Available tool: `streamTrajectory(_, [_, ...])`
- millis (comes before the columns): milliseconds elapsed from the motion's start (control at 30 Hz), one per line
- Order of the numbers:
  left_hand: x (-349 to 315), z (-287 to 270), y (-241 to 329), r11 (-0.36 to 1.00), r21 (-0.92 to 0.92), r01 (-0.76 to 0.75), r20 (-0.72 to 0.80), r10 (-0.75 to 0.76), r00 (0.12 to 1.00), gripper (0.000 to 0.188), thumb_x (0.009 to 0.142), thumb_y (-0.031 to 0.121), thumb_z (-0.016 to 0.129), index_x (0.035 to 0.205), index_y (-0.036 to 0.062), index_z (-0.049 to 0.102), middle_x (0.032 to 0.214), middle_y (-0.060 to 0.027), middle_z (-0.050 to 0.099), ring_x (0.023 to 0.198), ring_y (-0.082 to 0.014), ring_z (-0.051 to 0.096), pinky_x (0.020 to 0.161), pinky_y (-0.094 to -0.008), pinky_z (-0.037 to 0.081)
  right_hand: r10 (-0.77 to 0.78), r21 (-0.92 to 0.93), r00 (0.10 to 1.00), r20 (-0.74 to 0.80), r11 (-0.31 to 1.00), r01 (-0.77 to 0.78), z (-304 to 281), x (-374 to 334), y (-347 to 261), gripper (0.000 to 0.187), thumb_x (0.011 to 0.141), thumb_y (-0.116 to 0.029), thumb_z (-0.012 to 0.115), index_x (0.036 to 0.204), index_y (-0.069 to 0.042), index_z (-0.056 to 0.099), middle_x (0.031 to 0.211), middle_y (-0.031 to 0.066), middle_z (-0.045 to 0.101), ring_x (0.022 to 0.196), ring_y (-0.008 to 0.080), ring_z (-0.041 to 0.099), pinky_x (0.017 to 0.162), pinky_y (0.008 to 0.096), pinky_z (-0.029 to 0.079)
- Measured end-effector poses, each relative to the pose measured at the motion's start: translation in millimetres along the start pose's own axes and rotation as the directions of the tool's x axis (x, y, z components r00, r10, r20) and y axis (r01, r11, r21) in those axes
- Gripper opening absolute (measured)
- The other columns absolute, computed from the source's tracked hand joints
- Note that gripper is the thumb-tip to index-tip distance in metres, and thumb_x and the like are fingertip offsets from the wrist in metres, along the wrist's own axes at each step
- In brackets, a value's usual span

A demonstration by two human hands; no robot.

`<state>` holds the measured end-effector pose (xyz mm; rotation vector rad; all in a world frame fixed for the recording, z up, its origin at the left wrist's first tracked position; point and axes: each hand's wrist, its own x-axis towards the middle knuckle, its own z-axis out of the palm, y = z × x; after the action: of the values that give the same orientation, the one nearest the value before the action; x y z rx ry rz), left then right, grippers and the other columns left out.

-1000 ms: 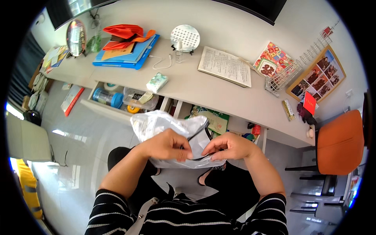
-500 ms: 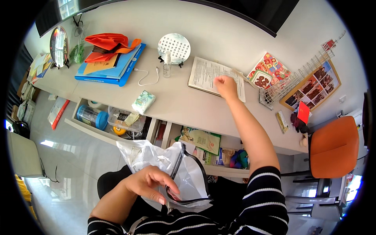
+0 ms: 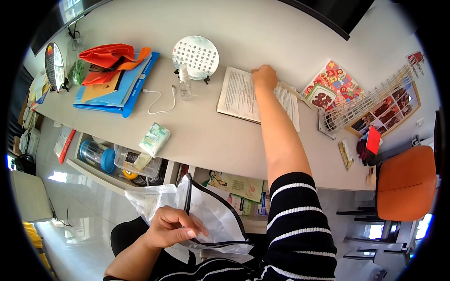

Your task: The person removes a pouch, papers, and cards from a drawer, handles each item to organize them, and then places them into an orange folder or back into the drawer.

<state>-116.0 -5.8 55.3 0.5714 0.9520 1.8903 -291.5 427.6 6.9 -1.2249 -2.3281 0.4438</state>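
An open book [image 3: 239, 96] lies on the desk. My right hand [image 3: 265, 76] is at its far edge with the fingers curled; what they hold, if anything, is hidden. That forearm crosses the right-hand page. Beside the hand, a thin pale strip [image 3: 291, 90] runs along the book's far right edge. Low in front of my body is a translucent white plastic bag [image 3: 218, 210] with a black-edged mouth. My left hand [image 3: 169, 227] is at its near rim, fingers reaching inside and thumb outside, the fingertips partly showing through the plastic.
Left on the desk are blue folders [image 3: 112, 96] under an orange cloth bag [image 3: 107, 61], a white cable [image 3: 159, 100], a spray bottle [image 3: 185, 86] and a tissue pack [image 3: 155, 139]. Two pulled-out drawers [image 3: 101, 175] hold containers and packets. An orange chair [image 3: 406, 183] stands at right.
My right hand has moved from over the book's page to its far edge. The left hand stays at the bag. The whole view has shifted slightly.
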Motion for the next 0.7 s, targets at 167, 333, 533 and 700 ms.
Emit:
streamTrajectory(167, [2.4, 1.2, -11.2, 0.993, 0.120, -0.007, -0.028, 0.010, 1.000, 0.028, 0.077, -0.009, 0.067, 0.064, 0.0042, 0.046, 0.072, -0.0093, 0.058, 0.066, -0.0138, 0.053, 0.059, -0.0251, 0.041, -0.210, 0.489, 0.949, -0.236, 0.818, 0.303, -28.0, -27.1, 11.4, 0.026, 0.081, -0.028, 0.066, 0.078, -0.003, 0.061, 0.072, 0.0073, 0.062, 0.064, 0.0203, 0.059, 0.061, 0.0342, 0.048])
streamTrajectory(333, [-6.7, 7.1, -11.0, 0.996, 0.074, -0.047, -0.095, 0.054, 0.994, 0.029, 0.075, -0.011, 0.064, 0.073, 0.0086, 0.043, 0.077, -0.0046, 0.052, 0.069, -0.0106, 0.046, 0.064, -0.0225, 0.038, -0.703, 0.945, 0.640, 0.309, 0.304, -0.123, -155.1, -189.8, 23.3, 0.012, 0.090, -0.015, 0.057, 0.089, -0.003, 0.056, 0.081, 0.0037, 0.059, 0.064, 0.0114, 0.056, 0.061, 0.0245, 0.048])
streamTrajectory(533, [-12.8, 22.6, -12.5, 0.998, 0.021, -0.056, 0.054, 0.054, 0.997, 0.029, 0.074, -0.012, 0.063, 0.074, 0.0089, 0.043, 0.077, -0.0052, 0.051, 0.068, -0.0106, 0.045, 0.063, -0.0221, 0.036, -0.811, 0.720, 0.170, 0.560, 0.578, 0.384, -184.9, -338.1, 58.1, 0.014, 0.085, -0.021, 0.061, 0.091, -0.009, 0.064, 0.083, 0.0057, 0.064, 0.069, 0.0252, 0.063, 0.060, 0.0335, 0.049])
streamTrajectory(700, [-20.4, 28.5, -13.8, 0.998, 0.062, -0.012, 0.107, 0.006, 0.994, 0.028, 0.074, -0.012, 0.062, 0.073, 0.0088, 0.043, 0.076, -0.0052, 0.051, 0.069, -0.0114, 0.045, 0.062, -0.0232, 0.036, -0.714, 0.561, -0.057, 0.697, 0.495, 0.664, -190.2, -331.0, 59.2, 0.021, 0.087, -0.024, 0.058, 0.101, -0.010, 0.066, 0.090, 0.0051, 0.067, 0.072, 0.0241, 0.065, 0.065, 0.0335, 0.051])
